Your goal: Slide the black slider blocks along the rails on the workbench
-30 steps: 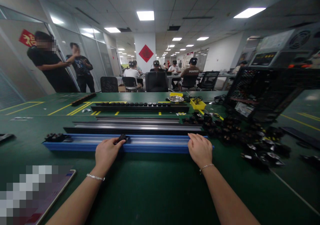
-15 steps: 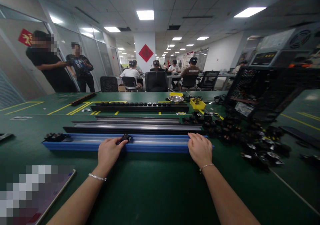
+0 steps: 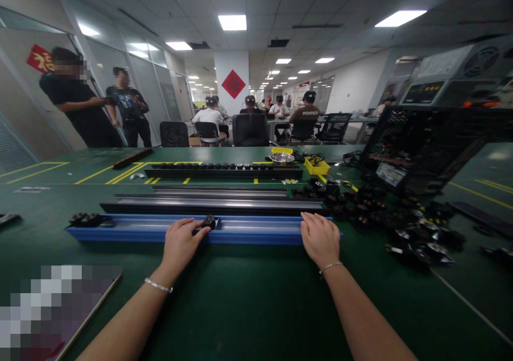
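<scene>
A long blue channel rail lies crosswise on the green table. Inside it, left of the middle, sits a small black module, which looks like a socket insert. The thumb and fingertips of my left hand close against its left and near sides. Several similar black modules stand together at the rail's left end. My right hand grips the rail close to its right end, fingers over the top; its thumb is mostly hidden.
Behind the blue rail lie black rails and one filled with a row of modules. A heap of black modules spreads to the right, below a computer case. A yellow tray and metal bowl stand farther back.
My left hand has slid a little to the right along the blue rail, and the black module has moved right with it. My right hand stays in place.
</scene>
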Available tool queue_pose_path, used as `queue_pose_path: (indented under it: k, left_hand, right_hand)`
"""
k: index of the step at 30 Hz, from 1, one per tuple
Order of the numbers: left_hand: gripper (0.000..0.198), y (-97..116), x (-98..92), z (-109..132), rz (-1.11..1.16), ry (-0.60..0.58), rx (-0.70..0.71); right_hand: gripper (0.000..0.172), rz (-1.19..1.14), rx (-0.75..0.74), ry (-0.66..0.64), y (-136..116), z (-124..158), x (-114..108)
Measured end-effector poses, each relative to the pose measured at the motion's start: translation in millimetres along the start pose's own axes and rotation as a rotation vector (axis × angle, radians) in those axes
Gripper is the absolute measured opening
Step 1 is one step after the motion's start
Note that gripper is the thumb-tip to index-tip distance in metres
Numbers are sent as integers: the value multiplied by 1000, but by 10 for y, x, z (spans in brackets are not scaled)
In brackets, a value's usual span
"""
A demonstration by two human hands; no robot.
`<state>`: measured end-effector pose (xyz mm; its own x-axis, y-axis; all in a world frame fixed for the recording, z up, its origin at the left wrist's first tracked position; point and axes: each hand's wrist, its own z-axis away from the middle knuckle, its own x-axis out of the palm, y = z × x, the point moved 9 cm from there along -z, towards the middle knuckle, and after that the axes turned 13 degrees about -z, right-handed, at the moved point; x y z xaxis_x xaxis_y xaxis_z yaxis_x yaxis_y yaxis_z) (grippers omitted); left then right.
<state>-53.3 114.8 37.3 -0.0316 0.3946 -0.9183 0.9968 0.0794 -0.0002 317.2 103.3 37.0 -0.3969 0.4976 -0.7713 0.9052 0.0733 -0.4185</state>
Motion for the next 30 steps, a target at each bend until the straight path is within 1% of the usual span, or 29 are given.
queue_pose_path:
  k: [6, 14, 17, 23, 30]
  left_hand:
    - [37, 52, -1, 19, -5, 35, 42]
    - [38, 151, -13, 30, 2, -43, 74]
    - [39, 175, 1, 38, 13, -53, 83]
    - [39, 218, 20, 61, 57, -9, 125]
    - [39, 281, 24, 88, 128, 15, 183]
  right_hand:
    - [42, -26, 6, 6, 7, 2, 7]
    - [43, -21, 22, -17, 10, 2, 13]
    - [43, -23, 21, -11, 12, 1, 11]
    - [41, -22, 13, 1, 11, 4, 12]
    - [40, -9, -2, 20, 18, 7, 14]
